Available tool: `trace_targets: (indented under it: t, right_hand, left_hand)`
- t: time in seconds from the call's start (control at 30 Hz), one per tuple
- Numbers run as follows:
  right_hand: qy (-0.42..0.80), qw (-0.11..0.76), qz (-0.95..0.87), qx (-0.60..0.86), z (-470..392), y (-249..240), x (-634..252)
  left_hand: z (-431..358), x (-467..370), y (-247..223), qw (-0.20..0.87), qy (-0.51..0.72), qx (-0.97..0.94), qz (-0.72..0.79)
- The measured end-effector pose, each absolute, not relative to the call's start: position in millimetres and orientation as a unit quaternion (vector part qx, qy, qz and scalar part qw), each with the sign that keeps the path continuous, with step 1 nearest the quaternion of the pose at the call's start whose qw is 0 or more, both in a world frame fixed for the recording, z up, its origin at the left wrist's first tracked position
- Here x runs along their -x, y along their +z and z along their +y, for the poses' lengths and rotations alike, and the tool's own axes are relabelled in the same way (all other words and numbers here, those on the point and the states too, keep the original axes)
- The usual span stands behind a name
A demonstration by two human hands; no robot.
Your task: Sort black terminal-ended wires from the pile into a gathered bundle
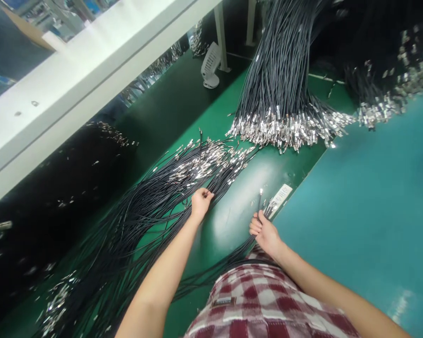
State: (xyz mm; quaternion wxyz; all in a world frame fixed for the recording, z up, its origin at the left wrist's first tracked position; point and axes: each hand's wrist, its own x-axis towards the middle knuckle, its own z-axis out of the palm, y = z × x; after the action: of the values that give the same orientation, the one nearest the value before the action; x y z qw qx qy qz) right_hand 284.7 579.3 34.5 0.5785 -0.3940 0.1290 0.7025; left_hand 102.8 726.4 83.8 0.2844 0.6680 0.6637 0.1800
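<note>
Black cables (137, 202) with silvery metal ends lie across the green surface (229, 220) at the left and middle. My left hand (201, 202) is at the right side of this pile, fingers pinched on something small and dark, apparently a cable. To the right, my right hand (262, 230) is closed round a few black cables, whose metal ends stick up past the fingers. The held cables trail down to the left, in front of the checked clothing. Just beyond my right hand lies a white label strip (281, 196) with printed marks.
A thick bundle of black cables (285, 61) hangs over the far edge, metal ends resting on the green surface. A white beam (74, 70) crosses the upper left. A small white fan (210, 65) stands beneath it. More cable ends (380, 110) lie at the right.
</note>
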Motion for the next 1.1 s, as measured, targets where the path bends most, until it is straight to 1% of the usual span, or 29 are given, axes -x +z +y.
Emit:
trace_targets:
  t: [0.07,0.17,0.3,0.4,0.5,0.57,0.73,0.77,0.83,0.93,1.03,1.1]
  right_hand:
    - [0.704,0.585,0.124,0.383,579.5,37.6,-285.1]
    - [0.711,0.594,0.094,0.364,580.7,46.9,-285.0]
    - [0.719,0.609,0.066,0.327,582.4,63.0,-284.7]
    - [0.706,0.624,0.053,0.330,581.5,71.5,-284.3]
    - [0.683,0.627,0.011,0.374,579.0,76.2,-283.9]
    - [0.681,0.616,-0.030,0.396,577.6,80.0,-283.8]
    - [0.707,0.581,-0.085,0.394,576.3,96.3,-280.0]
    - [0.706,0.582,-0.077,0.395,575.2,98.8,-278.8]
    - [0.696,0.588,-0.048,0.410,571.1,100.8,-277.4]
    - [0.699,0.571,-0.034,0.428,561.8,96.7,-280.5]
    - [0.716,0.542,-0.088,0.432,555.8,89.8,-287.5]
    - [0.699,0.558,-0.102,0.435,556.7,84.4,-291.1]
  left_hand:
    - [715.7,-97.6,104.1,0.377,0.218,-0.651,0.622]
    - [680.8,-93.5,131.5,0.491,0.216,-0.623,0.570]
    - [623.7,-90.6,140.5,0.572,0.174,-0.563,0.571]
    - [590.4,-85.9,128.7,0.592,0.145,-0.542,0.579]
    - [571.5,-83.6,119.9,0.609,0.098,-0.531,0.581]
    - [569.4,-89.4,122.4,0.602,0.106,-0.543,0.577]
    - [592.4,-139.1,137.1,0.471,0.196,-0.666,0.544]
    - [597.0,-150.9,135.7,0.464,0.200,-0.676,0.536]
    - [601.3,-169.8,126.8,0.513,0.161,-0.656,0.530]
    - [594.6,-181.0,105.7,0.637,0.026,-0.569,0.520]
    - [585.1,-175.5,93.3,0.687,-0.033,-0.525,0.501]
    - [589.6,-166.0,93.3,0.696,-0.042,-0.541,0.470]
